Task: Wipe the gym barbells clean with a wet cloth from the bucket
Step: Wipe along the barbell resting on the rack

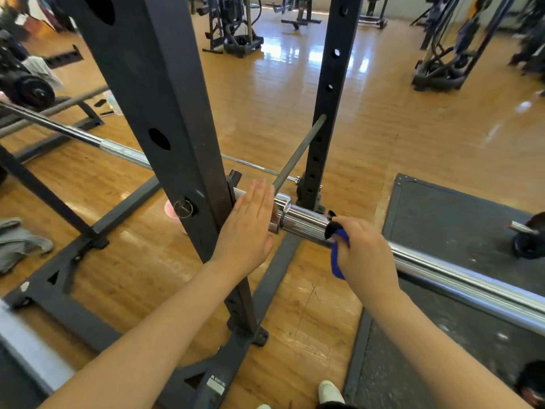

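Note:
A chrome barbell (448, 273) lies across the dark squat rack (165, 119), its thick sleeve running toward the lower right. My right hand (364, 249) grips a blue cloth (337, 261) wrapped around the sleeve near its collar. My left hand (250, 222) is held flat with straight fingers against the bar just beside the rack upright, left of the collar. The bar's far part (88, 140) continues to the upper left behind the upright.
A pink bucket (171, 209) shows partly behind the rack upright. A thin grey safety rod (298, 154) angles up to the rear post (327, 98). A black rubber mat (460, 231) with a weight plate (530, 240) lies right. Grey cloth (17, 240) lies on the floor at left.

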Demonstrator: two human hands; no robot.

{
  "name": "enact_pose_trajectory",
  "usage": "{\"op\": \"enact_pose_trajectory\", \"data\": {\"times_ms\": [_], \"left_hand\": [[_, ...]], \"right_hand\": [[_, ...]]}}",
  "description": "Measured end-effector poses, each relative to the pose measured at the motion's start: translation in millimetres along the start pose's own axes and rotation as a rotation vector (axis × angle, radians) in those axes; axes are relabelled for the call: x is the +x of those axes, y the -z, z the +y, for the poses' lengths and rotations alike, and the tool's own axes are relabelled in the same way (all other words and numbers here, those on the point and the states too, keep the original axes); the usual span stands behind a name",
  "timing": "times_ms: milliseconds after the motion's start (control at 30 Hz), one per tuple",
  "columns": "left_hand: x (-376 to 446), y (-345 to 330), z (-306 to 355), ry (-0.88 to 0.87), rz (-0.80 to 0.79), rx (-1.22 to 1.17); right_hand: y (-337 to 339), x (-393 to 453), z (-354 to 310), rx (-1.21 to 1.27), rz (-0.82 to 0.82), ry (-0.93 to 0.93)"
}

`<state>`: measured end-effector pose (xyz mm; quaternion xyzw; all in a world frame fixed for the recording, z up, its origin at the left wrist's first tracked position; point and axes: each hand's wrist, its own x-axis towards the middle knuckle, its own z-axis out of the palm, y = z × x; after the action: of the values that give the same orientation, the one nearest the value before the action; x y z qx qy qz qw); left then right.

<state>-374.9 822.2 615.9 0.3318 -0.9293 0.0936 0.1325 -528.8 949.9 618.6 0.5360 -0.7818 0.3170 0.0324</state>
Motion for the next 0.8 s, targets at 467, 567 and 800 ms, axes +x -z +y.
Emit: {"op": "enact_pose_trajectory", "data": {"times_ms": [467, 567, 800], "left_hand": [[23.5, -14.4, 25.0, -0.142, 0.031, 0.092], [23.4, -12.4, 37.2, -0.085, 0.015, 0.091], [30.7, -14.6, 100.0, -0.209, 0.042, 0.118]], "right_hand": [[-20.5, -17.3, 0.0, -0.204, 0.144, 0.09], [-7.6, -31.8, 19.6, -0.229, 0.181, 0.1], [29.8, -62.4, 70.0, -0.226, 0.278, 0.103]]}}
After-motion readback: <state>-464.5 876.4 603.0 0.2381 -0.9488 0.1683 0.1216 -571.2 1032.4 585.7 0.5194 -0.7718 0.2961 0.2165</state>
